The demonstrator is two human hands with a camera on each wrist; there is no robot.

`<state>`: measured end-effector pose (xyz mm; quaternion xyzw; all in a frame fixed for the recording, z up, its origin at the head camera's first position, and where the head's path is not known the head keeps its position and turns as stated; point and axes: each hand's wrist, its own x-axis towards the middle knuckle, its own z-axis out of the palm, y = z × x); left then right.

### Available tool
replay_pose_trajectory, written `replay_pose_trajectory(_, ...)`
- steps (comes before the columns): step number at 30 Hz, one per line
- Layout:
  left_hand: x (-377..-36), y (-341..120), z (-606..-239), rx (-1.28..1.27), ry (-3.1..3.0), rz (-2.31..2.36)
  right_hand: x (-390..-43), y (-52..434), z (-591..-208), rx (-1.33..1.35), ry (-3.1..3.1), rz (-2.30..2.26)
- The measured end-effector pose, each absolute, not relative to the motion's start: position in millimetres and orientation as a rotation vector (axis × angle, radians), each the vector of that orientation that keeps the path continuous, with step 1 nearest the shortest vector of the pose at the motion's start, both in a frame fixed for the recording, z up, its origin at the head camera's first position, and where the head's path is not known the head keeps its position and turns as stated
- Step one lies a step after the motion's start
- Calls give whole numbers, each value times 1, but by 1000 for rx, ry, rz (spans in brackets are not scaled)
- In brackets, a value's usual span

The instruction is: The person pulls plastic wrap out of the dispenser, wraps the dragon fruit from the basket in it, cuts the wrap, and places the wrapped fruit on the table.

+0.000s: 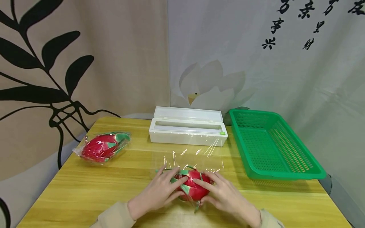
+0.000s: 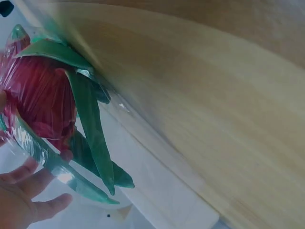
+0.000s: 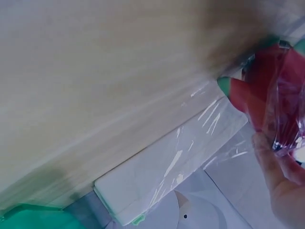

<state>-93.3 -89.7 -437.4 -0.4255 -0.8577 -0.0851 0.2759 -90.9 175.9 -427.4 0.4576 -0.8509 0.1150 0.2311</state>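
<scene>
A red dragon fruit (image 1: 194, 186) with green scales lies near the table's front edge on a sheet of cling film (image 1: 196, 152). My left hand (image 1: 166, 186) grips it from the left, fingers over the top and thumb on the near side. My right hand (image 1: 214, 188) holds it the same way from the right. The left wrist view shows the fruit (image 2: 38, 90) under shiny film, with my left fingers (image 2: 28, 191) below it. In the right wrist view, film covers the fruit (image 3: 267, 90) and a right finger (image 3: 276, 162) touches it.
A white cling film dispenser (image 1: 186, 128) stands open behind the fruit, with the sheet still running out of it. A second dragon fruit (image 1: 101, 147), wrapped in film, lies at the left of the wooden table (image 1: 85, 190). A green plastic basket (image 1: 273, 145) sits at the right.
</scene>
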Motion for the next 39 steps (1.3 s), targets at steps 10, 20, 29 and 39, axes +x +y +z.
replay_pose_trajectory(10,-101,-88,-433,-1063,-2490,-383,-106,173,-420,1261,-2412,392)
replay_pose_trajectory(20,-118,-87,-430,-1026,-2568,-580,-128,172,-409,1274,-2540,646)
replay_pose_trajectory(29,-137,-85,-433,-938,-2685,-866,-153,172,-406,1259,-2719,973)
replay_pose_trajectory(39,-151,-79,-438,-838,-2755,-936,-173,179,-412,1157,-2857,1250)
